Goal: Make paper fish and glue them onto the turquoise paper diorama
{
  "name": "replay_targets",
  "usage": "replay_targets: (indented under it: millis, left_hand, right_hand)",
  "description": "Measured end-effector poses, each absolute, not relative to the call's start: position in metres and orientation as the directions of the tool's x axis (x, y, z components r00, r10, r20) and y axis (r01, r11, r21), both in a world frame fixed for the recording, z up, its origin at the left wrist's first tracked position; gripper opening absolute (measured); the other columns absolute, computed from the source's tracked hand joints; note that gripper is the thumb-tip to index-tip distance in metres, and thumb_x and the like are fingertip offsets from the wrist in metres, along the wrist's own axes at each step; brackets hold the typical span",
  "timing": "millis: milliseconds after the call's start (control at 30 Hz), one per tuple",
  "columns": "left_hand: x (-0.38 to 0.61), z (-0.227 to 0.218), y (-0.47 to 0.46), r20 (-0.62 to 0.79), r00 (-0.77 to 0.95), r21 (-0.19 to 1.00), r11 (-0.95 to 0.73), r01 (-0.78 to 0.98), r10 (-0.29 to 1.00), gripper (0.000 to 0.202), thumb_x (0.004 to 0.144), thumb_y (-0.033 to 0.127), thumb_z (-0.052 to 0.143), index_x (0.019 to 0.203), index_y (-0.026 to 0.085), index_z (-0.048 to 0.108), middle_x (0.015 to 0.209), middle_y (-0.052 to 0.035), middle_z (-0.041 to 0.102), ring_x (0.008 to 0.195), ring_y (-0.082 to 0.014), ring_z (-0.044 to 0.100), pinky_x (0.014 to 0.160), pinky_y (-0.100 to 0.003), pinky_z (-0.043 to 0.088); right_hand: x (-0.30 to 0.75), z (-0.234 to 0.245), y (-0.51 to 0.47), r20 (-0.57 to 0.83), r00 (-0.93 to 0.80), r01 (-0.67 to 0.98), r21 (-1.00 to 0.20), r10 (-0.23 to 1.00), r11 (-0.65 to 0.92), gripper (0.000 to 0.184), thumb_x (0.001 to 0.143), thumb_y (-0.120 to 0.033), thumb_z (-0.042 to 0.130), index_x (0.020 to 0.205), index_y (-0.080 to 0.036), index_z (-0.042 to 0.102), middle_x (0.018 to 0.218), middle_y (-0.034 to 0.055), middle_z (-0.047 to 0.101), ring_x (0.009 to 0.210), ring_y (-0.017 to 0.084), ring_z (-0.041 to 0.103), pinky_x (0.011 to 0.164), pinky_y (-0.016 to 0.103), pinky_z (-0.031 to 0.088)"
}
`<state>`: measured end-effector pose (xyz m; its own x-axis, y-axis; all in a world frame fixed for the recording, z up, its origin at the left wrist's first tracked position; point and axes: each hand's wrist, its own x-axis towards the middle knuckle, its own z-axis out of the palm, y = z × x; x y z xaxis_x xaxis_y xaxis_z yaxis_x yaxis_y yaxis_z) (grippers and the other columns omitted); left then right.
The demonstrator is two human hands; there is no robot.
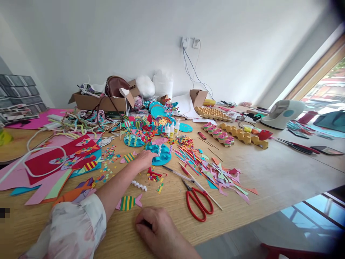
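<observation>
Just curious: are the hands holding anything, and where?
Left hand touches the blue paper piece at its left edge, grip unclear; right hand rests on table.

Left hand (145, 158) touches teal paper disc (163, 158); right hand (156, 227) rests on table (269, 180).

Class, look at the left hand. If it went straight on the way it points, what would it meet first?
The left hand points at the teal paper disc; its fingertips seem to touch the disc's edge already, though depth is unclear.
</observation>
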<state>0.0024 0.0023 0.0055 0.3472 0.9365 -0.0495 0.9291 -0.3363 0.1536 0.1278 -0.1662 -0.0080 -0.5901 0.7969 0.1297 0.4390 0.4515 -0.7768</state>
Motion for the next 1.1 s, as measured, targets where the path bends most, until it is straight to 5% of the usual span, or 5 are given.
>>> replay_targets:
  millis: [300, 767, 933, 1100]
  left_hand:
    - [0.003, 0.008, 0.001, -0.071, 0.358, 0.087, -0.351, 0.932, 0.931, 0.052, 0.078, 0.003, 0.037, 0.119, 0.03, 0.056, 0.104, -0.0069, 0.064, 0.097, -0.0219, 0.057, 0.078, -0.028, 0.044]
    - [0.005, 0.014, -0.003, -0.107, 0.341, 0.151, -0.324, 0.934, 0.934, 0.044, 0.08, 0.014, 0.046, 0.119, 0.033, 0.055, 0.113, -0.004, 0.062, 0.101, -0.0221, 0.056, 0.081, -0.028, 0.043]
    - [0.005, 0.015, -0.004, -0.092, 0.353, 0.156, -0.337, 0.929, 0.931, 0.044, 0.082, 0.013, 0.042, 0.12, 0.032, 0.055, 0.113, -0.0069, 0.062, 0.102, -0.0243, 0.056, 0.083, -0.032, 0.042]
    - [0.005, 0.013, -0.001, -0.092, 0.362, 0.154, -0.346, 0.926, 0.928, 0.044, 0.081, 0.014, 0.045, 0.12, 0.03, 0.055, 0.111, -0.0071, 0.062, 0.1, -0.0268, 0.057, 0.081, -0.034, 0.044]
  right_hand:
    - [0.128, -0.008, -0.167, 0.111, -0.589, 0.45, -0.778, 0.801, 0.438, 0.014, 0.073, -0.008, 0.054, 0.076, -0.016, 0.064, 0.072, 0.0003, 0.065, 0.069, 0.01, 0.057, 0.063, 0.015, 0.038]
    - [0.14, 0.006, -0.156, 0.139, -0.586, 0.424, -0.787, 0.798, 0.448, 0.014, 0.08, -0.018, 0.044, 0.077, -0.017, 0.057, 0.068, 0.001, 0.06, 0.059, 0.012, 0.053, 0.054, 0.02, 0.039]
    - [0.167, 0.035, -0.117, 0.211, -0.445, 0.596, -0.655, 0.87, 0.464, 0.016, 0.081, -0.023, 0.041, 0.083, -0.019, 0.057, 0.071, 0.0019, 0.063, 0.057, 0.013, 0.056, 0.054, 0.023, 0.04]
    - [0.181, 0.043, -0.065, 0.12, -0.323, 0.732, -0.597, 0.939, 0.328, 0.025, 0.073, -0.007, 0.041, 0.093, -0.018, 0.051, 0.098, 0.0038, 0.065, 0.054, 0.009, 0.057, 0.058, 0.024, 0.043]
